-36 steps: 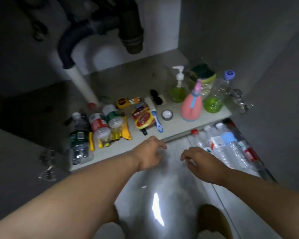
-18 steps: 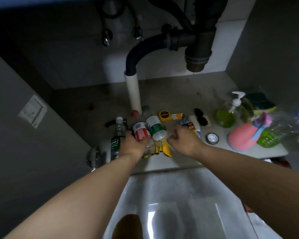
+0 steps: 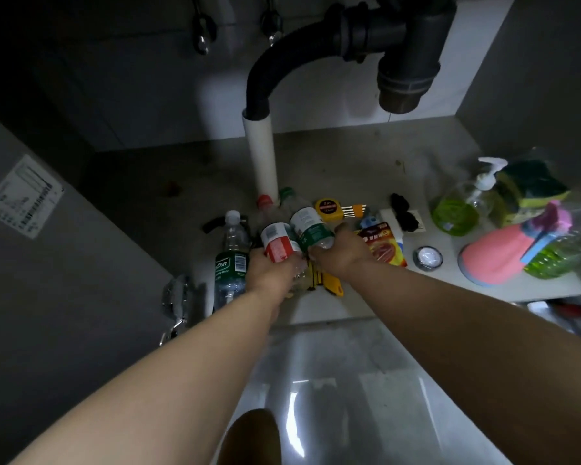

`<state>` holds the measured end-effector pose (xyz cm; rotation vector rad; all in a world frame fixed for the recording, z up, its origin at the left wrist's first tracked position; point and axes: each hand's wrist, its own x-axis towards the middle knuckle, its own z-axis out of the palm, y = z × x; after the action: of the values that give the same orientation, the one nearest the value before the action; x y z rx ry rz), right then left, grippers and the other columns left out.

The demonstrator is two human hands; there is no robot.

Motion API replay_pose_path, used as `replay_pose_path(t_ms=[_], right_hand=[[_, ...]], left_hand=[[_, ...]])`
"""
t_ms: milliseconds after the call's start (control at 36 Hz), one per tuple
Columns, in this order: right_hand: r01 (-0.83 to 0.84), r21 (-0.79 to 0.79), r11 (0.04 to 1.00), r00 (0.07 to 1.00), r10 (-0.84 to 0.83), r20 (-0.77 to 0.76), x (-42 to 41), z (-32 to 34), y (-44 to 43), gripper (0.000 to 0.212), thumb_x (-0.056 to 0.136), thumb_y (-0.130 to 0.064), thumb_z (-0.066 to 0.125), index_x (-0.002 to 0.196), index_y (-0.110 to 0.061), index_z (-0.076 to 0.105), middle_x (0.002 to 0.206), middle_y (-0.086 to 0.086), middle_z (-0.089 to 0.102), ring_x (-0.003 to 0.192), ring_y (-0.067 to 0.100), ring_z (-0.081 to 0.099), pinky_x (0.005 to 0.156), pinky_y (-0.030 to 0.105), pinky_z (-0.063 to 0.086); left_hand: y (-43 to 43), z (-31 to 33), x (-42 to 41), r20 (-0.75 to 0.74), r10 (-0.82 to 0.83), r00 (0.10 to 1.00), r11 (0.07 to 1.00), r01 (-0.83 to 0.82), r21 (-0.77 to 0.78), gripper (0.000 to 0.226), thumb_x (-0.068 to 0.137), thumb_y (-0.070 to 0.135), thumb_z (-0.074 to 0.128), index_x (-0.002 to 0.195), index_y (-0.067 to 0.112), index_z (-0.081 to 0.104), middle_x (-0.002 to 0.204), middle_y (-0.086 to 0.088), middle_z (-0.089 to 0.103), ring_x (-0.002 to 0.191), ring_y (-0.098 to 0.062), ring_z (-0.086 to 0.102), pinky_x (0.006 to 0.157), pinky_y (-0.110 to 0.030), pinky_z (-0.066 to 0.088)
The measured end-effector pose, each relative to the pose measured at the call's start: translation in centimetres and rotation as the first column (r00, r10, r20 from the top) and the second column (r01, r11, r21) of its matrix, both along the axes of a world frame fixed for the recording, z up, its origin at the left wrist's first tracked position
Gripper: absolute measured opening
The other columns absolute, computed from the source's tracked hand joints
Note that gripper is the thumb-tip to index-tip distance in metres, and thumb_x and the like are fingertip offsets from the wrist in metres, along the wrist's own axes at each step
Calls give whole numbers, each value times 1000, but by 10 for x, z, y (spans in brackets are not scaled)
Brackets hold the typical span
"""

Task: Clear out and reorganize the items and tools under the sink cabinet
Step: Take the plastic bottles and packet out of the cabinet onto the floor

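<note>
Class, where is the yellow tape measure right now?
In the head view, the yellow tape measure lies near centre, just right of the white pipe and behind the green-labelled bottle.

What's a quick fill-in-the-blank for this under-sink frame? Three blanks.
1. The left hand grips the red-label bottle; the right hand grips the one with a ____ label.
2. The black hose feeds down into a ____ pipe.
3. The spray bottle at the right has a ____ body.
Missing: green, white, pink.

The cabinet floor (image 3: 349,156) bears a water bottle (image 3: 230,263), tape measure (image 3: 329,208), soap dispenser (image 3: 457,209), pink sprayer (image 3: 493,260) and, perhaps, a tin (image 3: 427,258).
</note>
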<state>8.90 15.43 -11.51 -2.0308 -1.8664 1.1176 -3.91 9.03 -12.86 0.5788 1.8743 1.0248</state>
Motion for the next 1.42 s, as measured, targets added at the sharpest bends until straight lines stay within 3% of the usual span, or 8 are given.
replay_pose_path(t_ms=[111, 306, 444, 556, 750, 972, 1222, 1417], right_hand=[[7, -25, 1000, 985, -11, -170, 11, 15, -6, 70, 85, -43, 72, 141, -16, 39, 124, 4, 64, 111, 26, 63, 89, 33, 50], [-19, -140, 990, 898, -45, -439, 132, 61, -83, 38, 80, -20, 81, 109, -28, 57, 82, -12, 73, 71, -2, 68, 70, 22, 60], [40, -289, 957, 918, -149, -367, 247, 52, -163, 48, 80, -14, 80, 120, -31, 58, 109, 5, 68, 81, 15, 68, 72, 30, 55], [246, -352, 903, 925, -327, -194, 307, 21, -213, 47, 80, -25, 81, 118, -32, 55, 103, -5, 66, 74, 3, 70, 60, 16, 54], [560, -103, 822, 828, -554, 85, 344, -29, -222, 50, 81, -33, 79, 122, -18, 55, 118, 6, 65, 96, 19, 64, 85, 38, 57], [684, 135, 717, 672, -691, 267, 341, -55, -199, 74, 84, -39, 75, 144, -15, 37, 141, 11, 47, 129, 32, 46, 99, 46, 49], [800, 254, 543, 558, -829, 13, 339, -83, -199, 61, 85, -14, 76, 135, -15, 40, 138, 12, 37, 121, 35, 54, 99, 45, 53], [855, 208, 475, 506, -852, -135, 347, -90, -202, 54, 87, -4, 71, 131, -7, 41, 138, 16, 38, 117, 35, 55, 92, 33, 49]], left_hand=[[-16, 14, -6, 23, -38, 999, 995, 35, 89, 41, 81, 25, 82, 111, 24, 54, 92, 7, 69, 84, -11, 68, 64, -27, 54], [-67, 41, 40, 128, -575, 808, 817, 574, 53, 61, 80, 7, 82, 129, 22, 49, 105, 1, 73, 93, -7, 71, 77, -23, 59], [-77, 52, 96, 300, -789, 536, 540, 838, -76, 71, 80, 5, 81, 138, 25, 45, 119, -6, 71, 108, -21, 71, 92, -42, 59], [-84, 39, 148, 306, -853, 423, 397, 906, -146, 71, 77, 11, 86, 136, 23, 47, 120, -9, 71, 113, -30, 69, 98, -60, 52], [-97, 1, 239, 294, -829, 476, 425, 878, -221, 76, 71, 32, 91, 129, 21, 45, 120, -3, 66, 108, -22, 68, 90, -53, 59], [-108, -44, 319, 323, -657, 682, 660, 726, -192, 72, 75, 37, 88, 135, 20, 52, 124, -4, 67, 109, -25, 67, 93, -46, 59], [-97, -67, 357, 199, -613, 764, 765, 638, -93, 74, 80, 31, 85, 143, 19, 47, 131, -5, 65, 118, -25, 64, 105, -47, 52], [-95, -67, 358, 290, -584, 758, 790, 614, -13, 77, 86, 24, 80, 149, 29, 36, 132, -3, 66, 115, -17, 66, 98, -36, 55]])
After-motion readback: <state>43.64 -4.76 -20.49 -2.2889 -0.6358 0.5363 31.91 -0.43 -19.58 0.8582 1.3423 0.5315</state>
